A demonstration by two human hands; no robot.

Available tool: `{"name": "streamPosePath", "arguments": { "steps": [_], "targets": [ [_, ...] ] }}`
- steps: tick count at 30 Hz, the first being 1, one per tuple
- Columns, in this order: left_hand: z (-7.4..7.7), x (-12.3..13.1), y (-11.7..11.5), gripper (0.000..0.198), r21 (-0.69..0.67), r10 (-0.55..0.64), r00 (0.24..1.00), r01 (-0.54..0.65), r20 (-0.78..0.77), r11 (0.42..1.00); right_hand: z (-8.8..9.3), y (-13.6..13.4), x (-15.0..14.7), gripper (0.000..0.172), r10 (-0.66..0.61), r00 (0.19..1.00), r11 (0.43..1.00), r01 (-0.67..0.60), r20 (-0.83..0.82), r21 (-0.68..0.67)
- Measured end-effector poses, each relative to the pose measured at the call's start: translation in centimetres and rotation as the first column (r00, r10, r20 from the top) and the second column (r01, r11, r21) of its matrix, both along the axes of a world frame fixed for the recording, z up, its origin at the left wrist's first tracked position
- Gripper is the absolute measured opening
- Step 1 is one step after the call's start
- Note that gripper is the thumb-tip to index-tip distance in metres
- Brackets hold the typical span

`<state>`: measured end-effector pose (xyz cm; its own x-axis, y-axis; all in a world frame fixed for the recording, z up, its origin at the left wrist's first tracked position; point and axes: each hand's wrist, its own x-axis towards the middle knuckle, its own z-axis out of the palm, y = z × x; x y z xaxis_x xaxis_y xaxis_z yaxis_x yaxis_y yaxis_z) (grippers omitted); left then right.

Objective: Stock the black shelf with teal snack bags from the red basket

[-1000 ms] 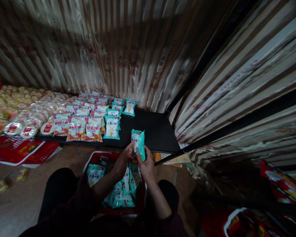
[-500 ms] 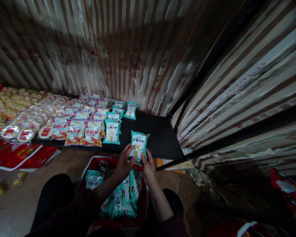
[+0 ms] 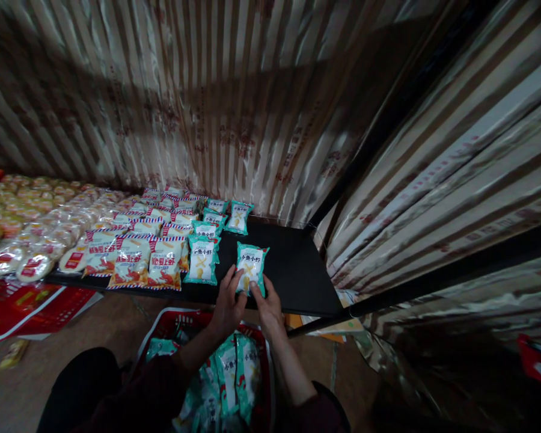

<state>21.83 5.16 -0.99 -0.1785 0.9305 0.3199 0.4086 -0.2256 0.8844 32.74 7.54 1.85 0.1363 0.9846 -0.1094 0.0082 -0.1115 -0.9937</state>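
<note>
A teal and white snack bag (image 3: 251, 264) is held upright between my two hands, over the front part of the black shelf (image 3: 293, 258). My left hand (image 3: 228, 304) grips its lower left edge, fingers closed against it. On its lower right side, my right hand (image 3: 268, 307) grips it with the thumb across the front. Left of it, a row of like teal bags (image 3: 201, 260) stands on the shelf, and one more teal bag (image 3: 238, 217) stands at the back. Below my forearms, a red basket (image 3: 270, 385) holds several teal bags (image 3: 247, 367).
Left along the shelf are red and white shrimp snack bags (image 3: 130, 261) and round clear-wrapped packs (image 3: 36, 264). Another red basket (image 3: 18, 307) lies at the lower left. A black metal bar (image 3: 388, 291) crosses at right. Striped sheeting (image 3: 234, 108) hangs behind the shelf.
The held snack bag has gone a little farther in over the shelf, both hands moving with it. My view has tilted up slightly, so the shelf appears lower.
</note>
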Motion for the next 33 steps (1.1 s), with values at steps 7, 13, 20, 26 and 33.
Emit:
{"name": "streamPosePath", "arguments": {
  "steps": [7, 13, 20, 26, 33],
  "targets": [
    [1.5, -0.2, 2.8, 0.048, -0.088, 0.019, 0.999, -0.015, 0.047, 0.996, -0.8, 3.3, -0.7, 0.062, 0.000, 1.000, 0.999, -0.001, 0.028, 0.042],
    [2.2, -0.2, 5.5, 0.047, -0.112, 0.096, 0.995, -0.094, 0.013, 0.989, -1.6, 6.5, -1.7, 0.063, -0.004, 1.000, 0.998, 0.002, 0.028, 0.065],
    [2.1, -0.1, 8.7, 0.046, -0.124, 0.175, 0.983, -0.180, -0.048, 0.976, -2.5, 10.7, -2.8, 0.063, -0.013, 0.999, 0.995, 0.008, 0.045, 0.100],
    [1.3, 0.2, 10.6, 0.045, -0.094, 0.219, 0.975, -0.221, -0.039, 0.971, -3.2, 13.5, -3.6, 0.058, -0.006, 0.993, 0.991, -0.010, 0.118, 0.136],
    [1.2, -0.1, 12.3, 0.045, -0.114, 0.248, 0.969, -0.249, -0.022, 0.962, -3.3, 15.0, -4.7, 0.055, 0.014, 0.992, 0.987, -0.034, 0.122, 0.160]
  ]
}}
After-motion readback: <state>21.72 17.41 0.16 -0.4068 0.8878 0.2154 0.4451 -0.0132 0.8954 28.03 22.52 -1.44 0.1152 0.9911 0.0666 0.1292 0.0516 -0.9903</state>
